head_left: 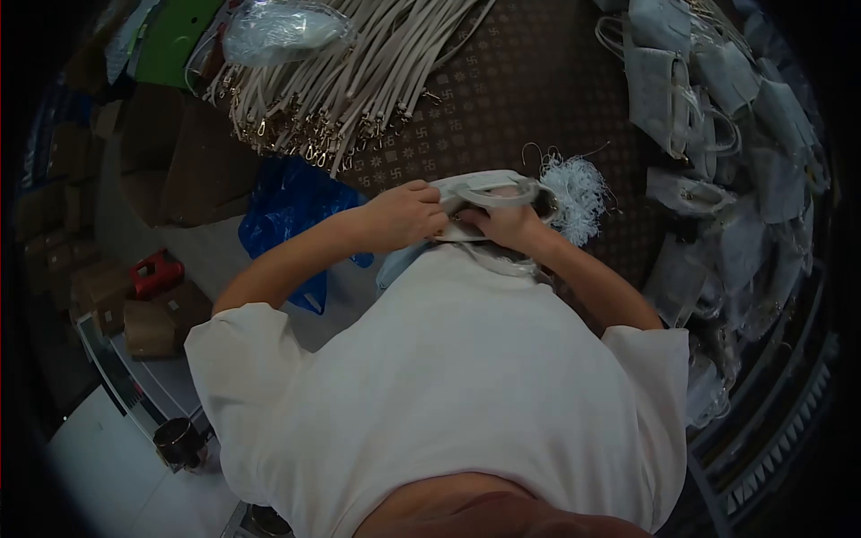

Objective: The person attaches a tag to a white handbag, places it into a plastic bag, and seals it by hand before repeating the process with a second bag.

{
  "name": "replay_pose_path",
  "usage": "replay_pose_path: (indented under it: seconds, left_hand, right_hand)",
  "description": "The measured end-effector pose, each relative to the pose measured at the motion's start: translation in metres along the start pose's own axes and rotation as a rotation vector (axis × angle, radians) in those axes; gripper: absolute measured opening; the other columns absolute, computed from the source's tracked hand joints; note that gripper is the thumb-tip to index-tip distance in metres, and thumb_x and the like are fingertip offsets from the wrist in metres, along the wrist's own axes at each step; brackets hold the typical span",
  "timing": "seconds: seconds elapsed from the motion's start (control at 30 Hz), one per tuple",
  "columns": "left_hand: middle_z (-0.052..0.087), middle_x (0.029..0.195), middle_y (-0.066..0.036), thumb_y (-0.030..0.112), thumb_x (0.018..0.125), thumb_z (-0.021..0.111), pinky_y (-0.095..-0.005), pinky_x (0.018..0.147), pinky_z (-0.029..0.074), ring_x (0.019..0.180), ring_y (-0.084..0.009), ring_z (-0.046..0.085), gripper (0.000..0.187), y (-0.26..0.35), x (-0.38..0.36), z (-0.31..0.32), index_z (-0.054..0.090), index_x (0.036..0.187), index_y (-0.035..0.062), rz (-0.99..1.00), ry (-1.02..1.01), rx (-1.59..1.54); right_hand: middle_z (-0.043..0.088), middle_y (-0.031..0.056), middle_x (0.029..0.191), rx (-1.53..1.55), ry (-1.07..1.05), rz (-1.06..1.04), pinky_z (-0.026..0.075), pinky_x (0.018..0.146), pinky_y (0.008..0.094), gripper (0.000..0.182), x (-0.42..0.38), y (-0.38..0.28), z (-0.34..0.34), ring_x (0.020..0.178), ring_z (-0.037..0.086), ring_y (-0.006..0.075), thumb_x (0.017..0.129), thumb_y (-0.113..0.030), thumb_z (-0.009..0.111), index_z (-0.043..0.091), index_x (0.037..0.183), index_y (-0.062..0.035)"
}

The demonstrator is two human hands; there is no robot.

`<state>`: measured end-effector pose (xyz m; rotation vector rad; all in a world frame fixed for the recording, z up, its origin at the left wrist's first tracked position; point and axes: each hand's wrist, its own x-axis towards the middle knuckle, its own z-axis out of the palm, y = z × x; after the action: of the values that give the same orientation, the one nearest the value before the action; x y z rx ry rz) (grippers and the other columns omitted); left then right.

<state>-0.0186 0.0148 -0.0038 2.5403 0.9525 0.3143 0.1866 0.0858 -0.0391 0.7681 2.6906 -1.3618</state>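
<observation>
A white handbag (469, 235) is held close against my body at the table's near edge, its light handles (502, 182) looped over the top. My left hand (411, 215) has its fingers curled on the left side of the bag's upper edge. On the other side, my right hand (509, 222) reaches under the handle, with its fingers bent at the bag's opening. Its fingertips are partly hidden there. Right beside the bag lies a bunch of white tag strings (577, 197).
Beige straps with gold clasps (332, 99) are heaped on the patterned brown table (529, 81), a clear plastic bundle (285, 34) on top. Plastic-wrapped handbags (659, 99) crowd the right side. A blue plastic bag (291, 206) hangs at left, near cardboard boxes (152, 327).
</observation>
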Motion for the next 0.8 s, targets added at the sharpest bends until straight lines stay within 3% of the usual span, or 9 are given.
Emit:
replay_pose_path:
  seconds: [0.07,0.13,0.23,0.37,0.43,0.53,0.67,0.77,0.8]
  left_hand:
    - [0.054,0.074,-0.004,0.018,0.074,0.057,-0.0287,0.078,0.037,0.08,-0.0182,0.049,0.011,-0.002,-0.006,0.0,0.052,0.074,0.0081,-0.042,-0.102,0.036]
    - [0.056,0.077,-0.006,0.009,0.073,0.055,-0.0298,0.077,0.036,0.079,-0.0208,0.048,0.007,0.002,-0.01,0.001,0.055,0.079,0.0051,-0.177,-0.179,-0.046]
    - [0.055,0.076,-0.006,0.01,0.072,0.056,-0.0309,0.075,0.037,0.078,-0.0206,0.048,0.009,0.004,-0.014,0.017,0.054,0.079,0.0045,-0.244,-0.102,-0.055]
    - [0.055,0.073,-0.007,0.014,0.073,0.058,-0.0333,0.069,0.036,0.076,-0.0203,0.051,0.011,0.013,0.008,0.041,0.053,0.076,0.005,-0.291,-0.045,-0.019]
    - [0.053,0.07,-0.007,0.013,0.072,0.058,-0.0335,0.067,0.036,0.072,-0.0216,0.051,0.01,0.012,0.015,0.065,0.052,0.076,0.0055,-0.264,0.264,-0.196]
    - [0.054,0.073,-0.006,0.012,0.067,0.06,-0.0341,0.063,0.036,0.07,-0.0244,0.05,0.014,0.008,0.012,0.085,0.052,0.077,0.0048,-0.279,0.322,-0.068]
    - [0.054,0.072,-0.005,0.013,0.067,0.06,-0.0338,0.063,0.035,0.069,-0.0236,0.05,0.015,0.015,0.014,0.078,0.052,0.077,0.0052,-0.32,0.3,-0.137]
    - [0.054,0.072,-0.005,0.014,0.066,0.062,-0.0334,0.064,0.035,0.07,-0.0235,0.05,0.016,0.015,0.018,0.076,0.052,0.077,0.006,-0.283,0.287,-0.143]
    - [0.054,0.072,-0.004,0.014,0.066,0.063,-0.0332,0.065,0.035,0.069,-0.0231,0.05,0.017,0.013,0.02,0.076,0.052,0.077,0.0064,-0.273,0.294,-0.159]
  right_hand:
    - [0.061,0.0141,0.088,-0.195,0.251,-0.038,0.047,0.067,0.0383,0.022,-0.001,0.004,0.001,0.078,0.059,0.0288,0.077,-0.024,0.06,0.061,0.087,-0.0044]
    - [0.06,0.0106,0.082,-0.371,0.213,0.065,0.048,0.062,0.0371,0.018,-0.001,0.003,-0.007,0.076,0.059,0.0256,0.074,-0.022,0.062,0.061,0.079,-0.0045]
    - [0.057,0.0057,0.073,-0.541,0.392,-0.066,0.048,0.055,0.031,0.016,-0.004,0.011,-0.025,0.069,0.058,0.0218,0.071,-0.021,0.064,0.059,0.073,-0.0063]
    - [0.057,0.0077,0.071,-0.559,0.461,-0.01,0.049,0.054,0.0307,0.014,0.006,0.014,-0.024,0.069,0.059,0.0228,0.067,-0.019,0.063,0.06,0.069,-0.0057]
    - [0.058,0.0086,0.074,-0.477,0.341,0.098,0.049,0.055,0.033,0.015,0.015,0.008,-0.015,0.07,0.059,0.0221,0.064,-0.017,0.063,0.061,0.072,-0.0043]
    - [0.058,0.0103,0.074,-0.371,0.097,0.155,0.048,0.063,0.0369,0.017,0.009,-0.02,0.002,0.071,0.059,0.0257,0.063,-0.014,0.06,0.062,0.075,-0.0022]
    - [0.06,0.0151,0.079,-0.55,0.332,0.027,0.047,0.065,0.0392,0.019,-0.005,-0.011,0.004,0.074,0.059,0.0295,0.068,-0.015,0.057,0.063,0.079,-0.0006]
    - [0.059,0.0177,0.086,-0.8,0.448,0.018,0.042,0.078,0.0395,0.027,0.002,0.009,-0.004,0.084,0.057,0.0269,0.072,-0.025,0.055,0.063,0.082,-0.0016]
    - [0.058,0.018,0.094,-0.616,0.011,0.123,0.042,0.079,0.0389,0.032,0.012,0.011,-0.021,0.088,0.056,0.0258,0.075,-0.03,0.053,0.063,0.09,-0.0035]
